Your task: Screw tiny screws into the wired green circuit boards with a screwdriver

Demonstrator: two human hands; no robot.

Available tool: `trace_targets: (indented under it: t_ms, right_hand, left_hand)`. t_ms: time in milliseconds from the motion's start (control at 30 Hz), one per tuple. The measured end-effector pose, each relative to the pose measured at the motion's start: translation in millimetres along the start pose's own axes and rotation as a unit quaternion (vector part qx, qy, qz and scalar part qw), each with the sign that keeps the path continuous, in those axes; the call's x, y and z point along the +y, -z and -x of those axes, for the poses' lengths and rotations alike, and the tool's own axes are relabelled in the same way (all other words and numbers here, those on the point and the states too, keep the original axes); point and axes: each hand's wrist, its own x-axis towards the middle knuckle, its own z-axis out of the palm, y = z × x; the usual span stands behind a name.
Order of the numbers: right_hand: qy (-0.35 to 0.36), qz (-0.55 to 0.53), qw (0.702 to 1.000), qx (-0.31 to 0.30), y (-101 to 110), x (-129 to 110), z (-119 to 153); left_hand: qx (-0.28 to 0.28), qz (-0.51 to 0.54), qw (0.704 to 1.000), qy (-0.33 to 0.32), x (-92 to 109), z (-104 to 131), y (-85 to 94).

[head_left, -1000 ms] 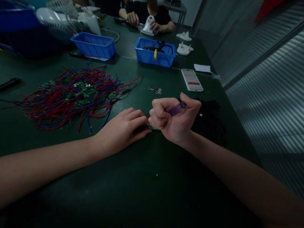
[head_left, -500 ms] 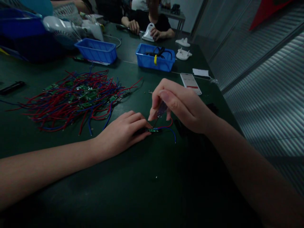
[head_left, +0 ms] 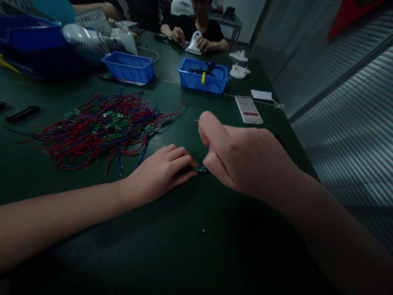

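Phone (head_left: pixel 249 109) near a white strip (head_left: pixel 261 95) — beyond, a blue bin (head_left: pixel 190 81) of black cables (head_left: pixel 210 69).

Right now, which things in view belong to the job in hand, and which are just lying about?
Likely in the job:
green circuit board, touching the left hand
pile of wired circuit boards
small metal pieces by the right hand

Likely lying about:
smartphone
white slip
blue bin with black cables

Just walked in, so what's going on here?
The person's bare left hand holds one end of a small green circuit board at the dark green table. The bare right hand is curled close beside it; anything in its grip is hidden. Green boards with red and blue wires lie heaped farther left.
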Motion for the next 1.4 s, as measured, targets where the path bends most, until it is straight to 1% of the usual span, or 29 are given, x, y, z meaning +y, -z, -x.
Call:
trace_targets:
  t_ms: [67,133,200,300,500,600,700,800,867,967,1033,1133,1200,1267,1300,1333,1400]
  right_hand:
    - [0.008,-0.03,0.999,-0.045,6.9,1.6,0.4]
    - [0.022,-0.053,0.995,-0.075,11.0,3.1,1.3]
    - [0.036,-0.056,0.994,-0.092,12.6,3.8,2.8]
    - [0.05,-0.049,0.993,-0.093,12.4,4.5,4.9]
    - [0.081,0.005,0.995,-0.057,9.6,11.9,6.0]
    - [0.083,0.036,0.996,-0.004,5.9,14.5,5.0]
    - [0.075,0.026,0.996,0.05,1.9,14.1,3.6]
    - [0.075,0.014,0.995,0.067,-0.9,11.9,3.1]
    - [0.055,0.045,0.994,0.081,-2.9,10.5,3.6]
    - [0.003,0.103,0.989,0.109,-5.4,9.2,4.4]
    - [-0.029,0.115,0.988,0.096,-5.1,9.2,4.2]
    - [-0.038,0.079,0.995,0.038,0.3,10.7,2.9]
    - [-0.016,0.016,1.0,-0.013,5.7,11.9,2.4]
    - [0.016,-0.048,0.997,-0.066,9.8,12.8,3.1]
    - [0.031,-0.067,0.994,-0.083,10.9,13.0,4.1]
    - [0.044,-0.075,0.992,-0.092,11.1,13.1,5.3]
    - [0.058,-0.061,0.993,-0.086,9.5,13.0,7.9]
  left_hand:
    - [-0.007,0.006,1.0,0.004,0.4,-0.1,0.5]
    - [-0.01,0.009,1.0,0.004,0.0,0.0,0.2]
    - [-0.011,0.007,1.0,0.002,-1.2,0.0,-0.8]
    - [-0.009,0.004,1.0,0.003,-2.6,-0.3,-2.3]
    - [-0.005,0.003,1.0,0.005,-1.5,-0.1,-2.5]
    - [-0.002,0.008,1.0,0.005,-1.1,0.4,-1.9]
    - [0.009,0.012,1.0,0.002,-2.0,0.3,-2.3]
    - [0.01,0.014,1.0,-0.002,-3.1,0.3,-3.1]
    - [0.008,0.016,1.0,-0.003,-3.1,0.5,-3.0]
    - [0.01,0.011,1.0,0.001,-1.6,0.4,-1.7]
    - [0.0,0.006,1.0,0.005,-0.3,-0.3,-0.5]
    - [-0.005,0.008,1.0,0.007,1.0,-1.8,0.7]
    - [-0.002,0.011,1.0,0.006,1.1,-2.1,1.0]
    - [-0.007,0.015,1.0,0.006,0.8,-1.7,1.2]
    - [-0.01,0.015,1.0,0.007,0.6,-1.3,1.1]
    - [-0.013,0.015,1.0,0.008,0.4,-0.9,1.0]
    - [-0.017,0.014,1.0,0.009,0.2,-0.3,0.5]
